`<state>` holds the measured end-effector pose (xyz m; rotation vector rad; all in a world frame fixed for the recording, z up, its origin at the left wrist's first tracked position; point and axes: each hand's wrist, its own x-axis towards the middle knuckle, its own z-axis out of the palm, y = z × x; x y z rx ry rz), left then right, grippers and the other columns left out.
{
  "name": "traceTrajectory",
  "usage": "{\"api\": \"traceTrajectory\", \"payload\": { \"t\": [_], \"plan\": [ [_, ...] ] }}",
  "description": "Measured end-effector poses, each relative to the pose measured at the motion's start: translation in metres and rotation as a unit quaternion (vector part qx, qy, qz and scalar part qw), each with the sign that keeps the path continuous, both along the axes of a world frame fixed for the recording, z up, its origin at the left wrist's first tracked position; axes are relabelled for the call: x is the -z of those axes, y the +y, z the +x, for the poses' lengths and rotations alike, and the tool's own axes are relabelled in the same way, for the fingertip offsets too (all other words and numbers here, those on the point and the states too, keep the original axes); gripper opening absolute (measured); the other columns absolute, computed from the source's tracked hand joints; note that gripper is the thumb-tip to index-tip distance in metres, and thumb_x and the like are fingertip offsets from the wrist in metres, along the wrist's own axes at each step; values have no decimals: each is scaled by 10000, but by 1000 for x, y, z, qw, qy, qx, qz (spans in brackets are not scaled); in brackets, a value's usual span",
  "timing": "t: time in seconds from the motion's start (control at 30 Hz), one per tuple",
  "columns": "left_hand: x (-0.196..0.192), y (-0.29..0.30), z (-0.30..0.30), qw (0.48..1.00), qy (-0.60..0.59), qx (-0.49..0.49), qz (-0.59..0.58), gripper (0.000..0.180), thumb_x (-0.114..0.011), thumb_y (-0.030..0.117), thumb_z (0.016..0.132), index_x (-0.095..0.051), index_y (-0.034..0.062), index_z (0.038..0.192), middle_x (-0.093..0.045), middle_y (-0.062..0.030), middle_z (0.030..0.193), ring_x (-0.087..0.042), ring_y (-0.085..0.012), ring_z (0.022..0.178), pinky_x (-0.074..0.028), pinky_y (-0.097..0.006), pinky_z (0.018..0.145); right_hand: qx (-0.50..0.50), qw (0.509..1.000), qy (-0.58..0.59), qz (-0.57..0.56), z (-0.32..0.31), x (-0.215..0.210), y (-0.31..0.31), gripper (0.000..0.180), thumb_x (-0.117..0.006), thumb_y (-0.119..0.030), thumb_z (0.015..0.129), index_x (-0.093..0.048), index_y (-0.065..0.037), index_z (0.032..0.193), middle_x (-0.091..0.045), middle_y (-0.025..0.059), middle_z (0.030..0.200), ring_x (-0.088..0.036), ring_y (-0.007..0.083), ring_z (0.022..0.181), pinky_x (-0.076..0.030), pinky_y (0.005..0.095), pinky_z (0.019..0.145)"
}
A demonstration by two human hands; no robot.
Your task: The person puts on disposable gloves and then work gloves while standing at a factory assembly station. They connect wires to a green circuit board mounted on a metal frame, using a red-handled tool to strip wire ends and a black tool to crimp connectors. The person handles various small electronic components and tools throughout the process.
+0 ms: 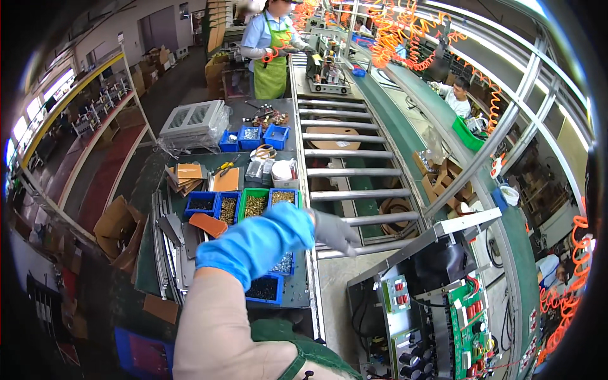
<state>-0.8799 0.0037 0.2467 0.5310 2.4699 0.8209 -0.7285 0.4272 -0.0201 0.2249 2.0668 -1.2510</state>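
My left hand (pixel 335 234), in a dark grey glove below a blue sleeve cover (pixel 256 242), reaches rightward over the roller conveyor. Its fingers look stretched out, slightly blurred, and I see nothing held in them. Just right of it stands an open metal chassis (pixel 434 259) with a black inner part, heavy wiring and green circuit boards (pixel 468 323). A gap shows between the fingertips and the chassis. Under and behind my left forearm are blue and green bins of small screws, including a green bin (pixel 254 204). My right hand is out of view.
Metal rollers (pixel 354 195) run away from me toward another unit (pixel 328 66), where a person in a green apron (pixel 269 57) stands. On the left bench lie metal strips (pixel 166 253), scissors (pixel 263 152) and a grey vented panel (pixel 193 119). Orange coiled hoses (pixel 399 38) hang overhead.
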Motion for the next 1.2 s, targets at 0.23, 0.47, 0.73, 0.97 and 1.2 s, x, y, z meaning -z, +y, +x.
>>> {"api": "traceTrajectory", "payload": {
  "t": [0.23,0.47,0.73,0.97,1.2],
  "plan": [
    [-166,-98,-3,964,236,-88,85,527,-388,445,972,-490,44,1298,-546,-146,1251,-502,-264,1170,-352,-379,1044,-67,998,7,-7,-16,14,-15,291,-558,-236,894,-585,-16,1082,-624,86,854,-579,171,698,-477,300,627],
    [-309,-184,80,740,264,53,617,600,-290,458,986,-334,19,1392,-402,-202,1394,-307,-328,1351,-231,-429,1142,-99,995,12,-7,-22,40,-20,294,-555,-247,902,-579,-23,1092,-624,89,870,-577,176,715,-478,306,644],
    [-168,-142,175,578,415,-323,624,550,-303,415,985,-472,-27,1264,-576,-220,1207,-554,-338,1148,-468,-413,974,-139,990,20,-18,-15,65,-4,298,-551,-259,911,-572,-32,1103,-622,91,889,-575,181,735,-478,312,662],
    [57,-59,192,833,44,-491,250,446,-559,323,907,-562,19,1233,-609,-102,1185,-567,-205,1088,-435,-348,952,-178,972,120,-91,-26,94,9,302,-548,-270,919,-567,-40,1113,-622,93,906,-573,186,752,-478,318,678],
    [125,25,228,892,-92,-402,184,460,-468,390,938,-550,73,1261,-589,-159,1219,-539,-269,1156,-389,-358,994,-125,987,19,-101,-35,-2,-36,209,-590,-106,860,-579,0,1040,-615,53,757,-555,127,552,-442,259,461]
  ]
}}
